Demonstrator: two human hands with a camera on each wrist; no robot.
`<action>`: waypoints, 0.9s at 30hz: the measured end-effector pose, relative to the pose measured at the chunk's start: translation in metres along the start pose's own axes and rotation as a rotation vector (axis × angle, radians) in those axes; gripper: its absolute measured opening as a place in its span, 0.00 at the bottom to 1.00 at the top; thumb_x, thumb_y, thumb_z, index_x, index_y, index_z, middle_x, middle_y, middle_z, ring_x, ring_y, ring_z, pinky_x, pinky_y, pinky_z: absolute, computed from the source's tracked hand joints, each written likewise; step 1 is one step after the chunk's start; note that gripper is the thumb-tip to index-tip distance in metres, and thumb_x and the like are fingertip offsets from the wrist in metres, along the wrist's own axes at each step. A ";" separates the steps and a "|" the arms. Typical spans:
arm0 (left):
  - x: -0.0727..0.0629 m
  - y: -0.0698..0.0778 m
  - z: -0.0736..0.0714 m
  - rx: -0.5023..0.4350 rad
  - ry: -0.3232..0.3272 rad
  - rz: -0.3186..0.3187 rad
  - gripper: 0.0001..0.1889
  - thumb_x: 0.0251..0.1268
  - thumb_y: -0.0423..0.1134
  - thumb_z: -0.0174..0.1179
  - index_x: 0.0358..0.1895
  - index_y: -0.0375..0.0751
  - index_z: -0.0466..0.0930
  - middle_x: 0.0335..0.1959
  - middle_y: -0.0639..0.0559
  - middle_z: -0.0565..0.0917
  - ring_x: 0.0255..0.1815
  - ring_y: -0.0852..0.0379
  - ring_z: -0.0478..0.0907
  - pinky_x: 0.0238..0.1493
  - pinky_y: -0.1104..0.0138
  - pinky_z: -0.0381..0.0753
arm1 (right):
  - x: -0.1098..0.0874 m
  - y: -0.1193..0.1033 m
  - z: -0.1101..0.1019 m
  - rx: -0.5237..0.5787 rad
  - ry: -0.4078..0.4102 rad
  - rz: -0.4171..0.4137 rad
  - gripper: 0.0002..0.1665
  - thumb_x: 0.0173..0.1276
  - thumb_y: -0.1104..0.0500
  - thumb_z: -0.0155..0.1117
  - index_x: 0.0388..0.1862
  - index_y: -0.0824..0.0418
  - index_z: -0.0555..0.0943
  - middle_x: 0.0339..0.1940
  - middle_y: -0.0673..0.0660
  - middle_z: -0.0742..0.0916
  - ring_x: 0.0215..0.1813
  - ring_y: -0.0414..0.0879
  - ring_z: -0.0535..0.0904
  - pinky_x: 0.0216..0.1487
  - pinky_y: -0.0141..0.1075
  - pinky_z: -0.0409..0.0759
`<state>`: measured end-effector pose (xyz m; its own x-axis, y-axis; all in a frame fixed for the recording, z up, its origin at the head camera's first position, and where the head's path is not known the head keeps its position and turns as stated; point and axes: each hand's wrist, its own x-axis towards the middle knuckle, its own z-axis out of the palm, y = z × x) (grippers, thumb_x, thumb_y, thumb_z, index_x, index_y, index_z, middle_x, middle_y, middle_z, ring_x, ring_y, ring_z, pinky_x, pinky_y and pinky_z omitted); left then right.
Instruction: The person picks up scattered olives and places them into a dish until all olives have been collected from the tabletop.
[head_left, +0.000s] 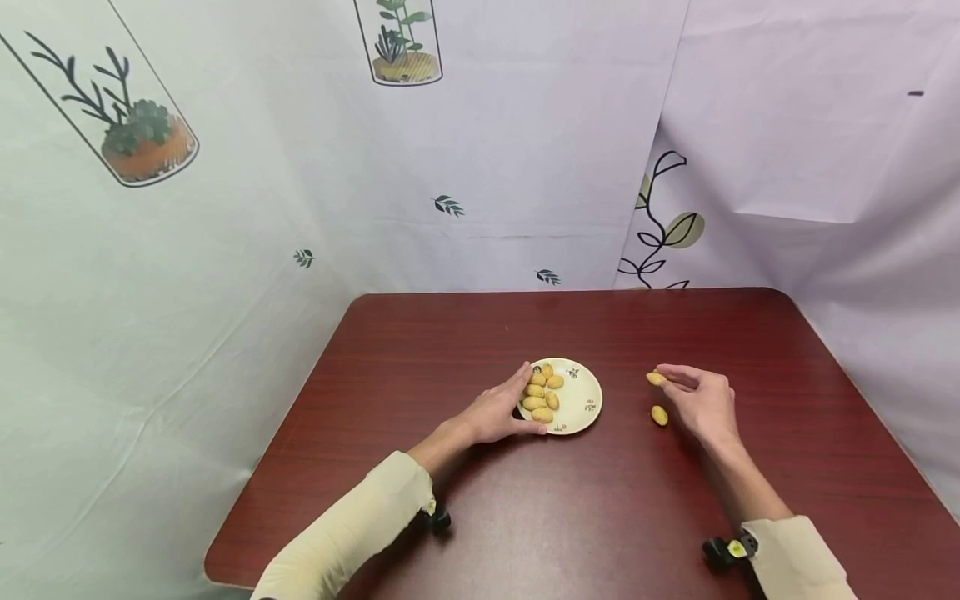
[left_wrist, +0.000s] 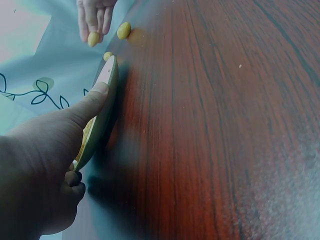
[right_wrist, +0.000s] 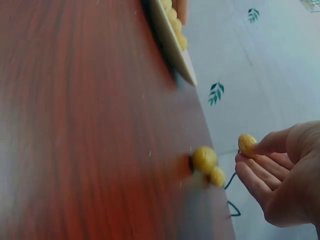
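A small cream plate [head_left: 577, 402] with little printed motifs stands on the table, several yellow-brown oval nut-like pieces [head_left: 542, 414] gathered on its left side. My left hand [head_left: 498, 410] holds the plate at its left edge; in the left wrist view its thumb [left_wrist: 94, 102] lies against the rim. To the right of the plate, my right hand [head_left: 703, 404] pinches one nut-like piece [right_wrist: 246, 144] between thumb and fingertips, raised off the table. Another loose piece [head_left: 659, 415] lies just below that hand. The right wrist view shows a second loose piece [right_wrist: 216, 176] beside it.
The dark red wooden table [head_left: 525, 517] has rounded far corners. White printed cloth [head_left: 495, 167] hangs behind it and at both sides. A small black device is strapped at each wrist, the left one [head_left: 438, 521] and the right one [head_left: 722, 552].
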<state>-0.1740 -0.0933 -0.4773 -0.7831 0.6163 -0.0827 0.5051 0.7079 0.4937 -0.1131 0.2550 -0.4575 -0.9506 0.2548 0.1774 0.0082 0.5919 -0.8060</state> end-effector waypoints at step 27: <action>0.001 0.000 0.001 0.008 -0.005 -0.007 0.60 0.68 0.67 0.67 0.88 0.41 0.40 0.89 0.45 0.43 0.86 0.50 0.52 0.79 0.46 0.61 | 0.010 -0.044 0.084 0.206 -0.213 -0.051 0.14 0.72 0.69 0.70 0.55 0.69 0.90 0.49 0.65 0.92 0.55 0.58 0.89 0.53 0.38 0.87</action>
<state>-0.1741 -0.0926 -0.4783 -0.7851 0.6128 -0.0902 0.5024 0.7152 0.4859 -0.1486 0.1671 -0.4677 -0.9921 0.0496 0.1152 -0.0833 0.4264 -0.9007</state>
